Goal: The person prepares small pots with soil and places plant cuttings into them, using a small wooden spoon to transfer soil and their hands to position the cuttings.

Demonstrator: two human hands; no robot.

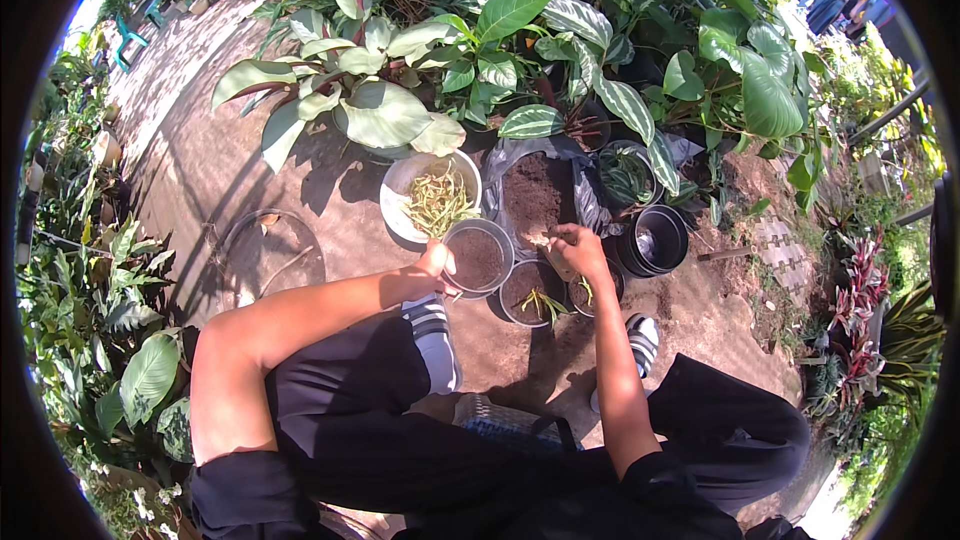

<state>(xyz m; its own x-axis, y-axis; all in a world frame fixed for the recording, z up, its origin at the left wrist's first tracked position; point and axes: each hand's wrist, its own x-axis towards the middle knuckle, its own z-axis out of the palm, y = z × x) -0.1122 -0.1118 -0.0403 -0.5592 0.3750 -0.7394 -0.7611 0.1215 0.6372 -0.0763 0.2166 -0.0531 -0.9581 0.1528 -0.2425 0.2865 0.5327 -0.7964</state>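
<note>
My left hand (pixel 435 268) grips the side of a plastic pot of soil (pixel 478 256), which is held tilted beside a white bowl of green plant cuttings (pixel 390 199). My right hand (pixel 576 249) is at the near edge of a plastic bag of dark soil (pixel 536 187), its fingers closed on a small light-coloured piece that I cannot identify. Below the hands stand a pot with a small green cutting (pixel 532 294) and, partly under my right forearm, another pot with a cutting (pixel 583 292).
Stacked black pots (pixel 660 238) stand right of the soil bag, near a potted striped plant (pixel 626 176). Dense leafy plants (pixel 382 112) line the far side. A round lid-like disc (pixel 271 259) lies at left. A stick (pixel 726 253) lies at right.
</note>
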